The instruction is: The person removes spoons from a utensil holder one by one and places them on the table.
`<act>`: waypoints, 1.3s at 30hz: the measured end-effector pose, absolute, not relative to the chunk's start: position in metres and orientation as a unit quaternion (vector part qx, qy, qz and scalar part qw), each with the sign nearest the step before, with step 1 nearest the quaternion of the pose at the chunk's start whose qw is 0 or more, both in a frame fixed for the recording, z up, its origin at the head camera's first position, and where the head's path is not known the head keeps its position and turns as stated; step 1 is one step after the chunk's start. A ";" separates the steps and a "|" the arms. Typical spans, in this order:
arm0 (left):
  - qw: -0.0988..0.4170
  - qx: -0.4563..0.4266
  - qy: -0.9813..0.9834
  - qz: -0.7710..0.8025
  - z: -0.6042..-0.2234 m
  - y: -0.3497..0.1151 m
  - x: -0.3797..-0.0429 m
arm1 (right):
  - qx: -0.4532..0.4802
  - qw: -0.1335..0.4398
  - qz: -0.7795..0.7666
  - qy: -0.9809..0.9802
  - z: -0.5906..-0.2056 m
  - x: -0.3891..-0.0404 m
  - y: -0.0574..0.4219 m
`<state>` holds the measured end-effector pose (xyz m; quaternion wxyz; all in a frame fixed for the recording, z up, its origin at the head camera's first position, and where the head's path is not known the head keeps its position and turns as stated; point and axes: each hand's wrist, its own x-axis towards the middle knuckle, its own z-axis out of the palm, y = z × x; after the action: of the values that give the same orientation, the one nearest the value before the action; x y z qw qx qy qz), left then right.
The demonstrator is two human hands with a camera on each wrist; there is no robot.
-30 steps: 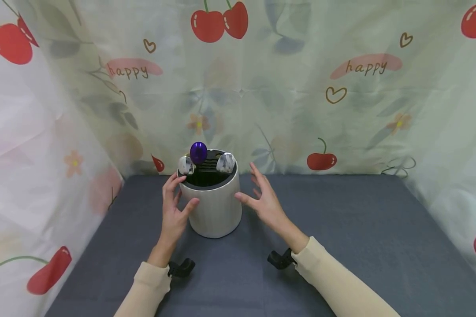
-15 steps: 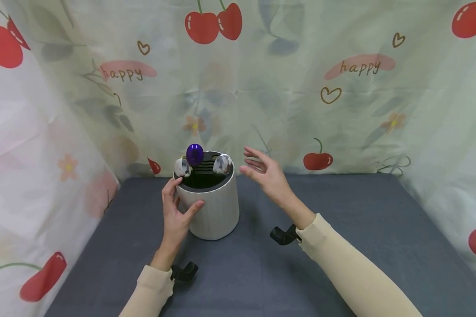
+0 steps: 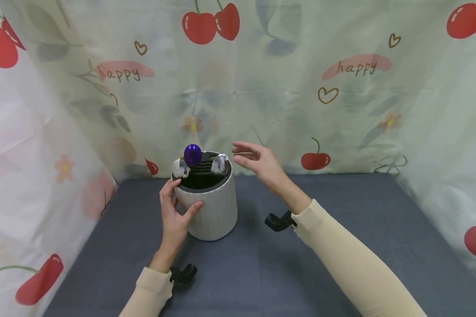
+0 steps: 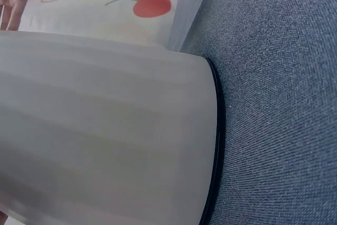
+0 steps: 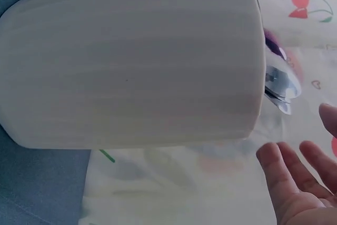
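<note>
A whitish ribbed utensil holder (image 3: 214,215) with a dark inside stands upright on the table, left of centre. Out of its top stick a purple spoon (image 3: 192,155) and two silver spoons, one at the left rim (image 3: 180,168) and one at the right (image 3: 221,164). My left hand (image 3: 174,222) grips the holder's left side, thumb across the front and fingertips at the rim. Beyond the holder's right rim my right hand (image 3: 262,166) is raised, its fingers extended and holding nothing. In the right wrist view, that hand (image 5: 300,191) is apart from the holder, near the spoon heads.
A dark grey cloth covers the table (image 3: 321,246). Cherry-printed white curtains (image 3: 262,101) hang behind it and at both sides. Black wrist cameras (image 3: 278,221) sit at each cuff.
My right hand has risen from beside the holder's wall to above its right rim height, turning its fingers leftward. My left hand has brought its thumb onto the front of the holder.
</note>
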<state>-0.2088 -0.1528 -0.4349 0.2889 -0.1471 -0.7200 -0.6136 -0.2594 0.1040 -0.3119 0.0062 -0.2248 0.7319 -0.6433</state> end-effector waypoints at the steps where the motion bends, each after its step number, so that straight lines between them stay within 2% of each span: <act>1: 0.289 -0.146 -0.720 -0.614 -0.431 -0.151 -0.206 | -0.225 0.011 -0.642 0.733 -0.311 -0.260 0.103; 6: 0.287 -0.146 -0.719 -0.616 -0.414 -0.145 -0.194 | -0.225 0.027 -0.640 0.734 -0.308 -0.262 0.100; 16: 0.284 -0.144 -0.723 -0.613 -0.414 -0.146 -0.194 | -0.223 0.033 -0.658 0.718 -0.305 -0.267 0.086; 32: 0.282 -0.144 -0.725 -0.612 -0.415 -0.147 -0.193 | -0.204 0.073 -0.658 0.721 -0.302 -0.269 0.077; 39: 0.284 -0.145 -0.724 -0.612 -0.413 -0.146 -0.192 | -0.188 0.055 -0.692 0.695 -0.294 -0.265 0.080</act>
<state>-0.1920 -0.1465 -0.4135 0.2837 -0.1451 -0.7237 -0.6122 -0.2653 0.0800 -0.2943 0.0554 -0.1884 0.6946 -0.6920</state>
